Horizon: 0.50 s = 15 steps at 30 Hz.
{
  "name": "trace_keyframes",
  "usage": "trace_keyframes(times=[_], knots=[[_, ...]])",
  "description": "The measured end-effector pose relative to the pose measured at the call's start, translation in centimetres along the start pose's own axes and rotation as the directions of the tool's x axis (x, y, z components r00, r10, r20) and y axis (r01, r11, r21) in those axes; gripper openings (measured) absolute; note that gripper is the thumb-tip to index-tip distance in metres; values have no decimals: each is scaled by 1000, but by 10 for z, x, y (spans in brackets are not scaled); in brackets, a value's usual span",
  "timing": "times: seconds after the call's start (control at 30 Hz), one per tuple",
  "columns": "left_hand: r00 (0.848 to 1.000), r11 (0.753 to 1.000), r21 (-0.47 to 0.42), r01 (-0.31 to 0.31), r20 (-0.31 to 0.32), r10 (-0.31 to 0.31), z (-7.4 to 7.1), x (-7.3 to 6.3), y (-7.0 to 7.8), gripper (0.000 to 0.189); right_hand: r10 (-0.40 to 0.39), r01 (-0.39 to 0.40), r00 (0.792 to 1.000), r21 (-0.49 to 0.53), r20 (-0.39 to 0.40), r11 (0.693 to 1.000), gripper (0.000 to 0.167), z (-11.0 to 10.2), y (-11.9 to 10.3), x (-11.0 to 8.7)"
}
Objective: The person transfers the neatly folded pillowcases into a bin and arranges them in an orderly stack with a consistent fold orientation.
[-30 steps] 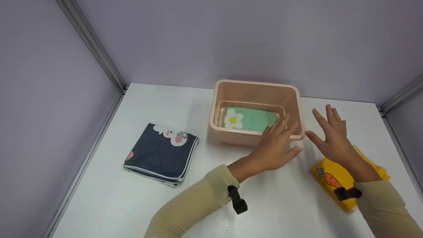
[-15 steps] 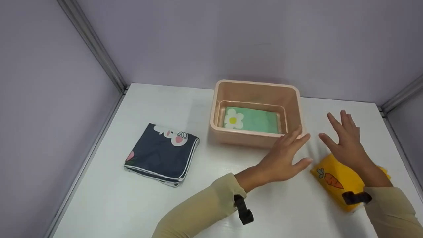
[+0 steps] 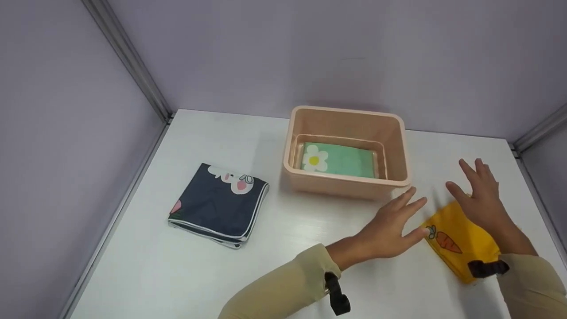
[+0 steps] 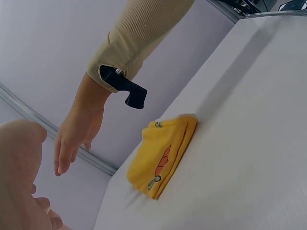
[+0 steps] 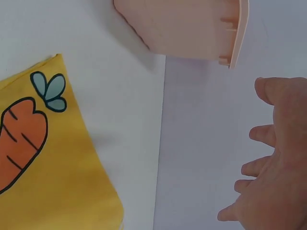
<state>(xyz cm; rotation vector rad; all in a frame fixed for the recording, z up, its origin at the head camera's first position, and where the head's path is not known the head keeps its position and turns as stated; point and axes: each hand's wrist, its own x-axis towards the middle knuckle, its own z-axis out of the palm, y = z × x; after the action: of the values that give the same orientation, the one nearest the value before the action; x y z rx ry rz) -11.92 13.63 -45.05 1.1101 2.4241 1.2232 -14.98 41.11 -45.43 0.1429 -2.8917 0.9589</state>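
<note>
My left hand [image 3: 390,228] hovers over the table in front of the pink bin, fingers spread and holding nothing. Above the folded yellow cloth [image 3: 458,239] with its carrot print, my right hand [image 3: 482,197] is also spread and empty; the right wrist view shows this hand [image 5: 273,163] apart from the cloth [image 5: 72,158]. Inside the pink bin [image 3: 341,188] lies a folded green cloth [image 3: 350,160] with a white flower. The left wrist view shows the yellow cloth [image 4: 160,155] lying on the table below the right hand [image 4: 76,132].
A folded navy cloth [image 3: 217,206] with a white animal print and pale edging lies on the left of the white table [image 3: 141,266]. Grey-lilac walls [image 3: 336,53] stand behind and at the sides. Black wrist mounts [image 3: 336,294] sit on both sleeves.
Both hands have drawn back from the bin, toward me and to the right. The left hand has left the bin's front rim. The cloths and bin stay in place.
</note>
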Motion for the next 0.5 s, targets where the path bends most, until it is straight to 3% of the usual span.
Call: trace_keyframes(times=[0.2, 0.5], knots=[[999, 995, -86, 42, -2, -43, 15, 3, 0, 60, 65, -65, 998, -5, 12, 998, 67, 0, 24, -4], [996, 991, -101, 91, 33, -88, 37, 10, -2, 60, 181, -180, 983, -13, 41, 983, 70, -2, 49, -12]])
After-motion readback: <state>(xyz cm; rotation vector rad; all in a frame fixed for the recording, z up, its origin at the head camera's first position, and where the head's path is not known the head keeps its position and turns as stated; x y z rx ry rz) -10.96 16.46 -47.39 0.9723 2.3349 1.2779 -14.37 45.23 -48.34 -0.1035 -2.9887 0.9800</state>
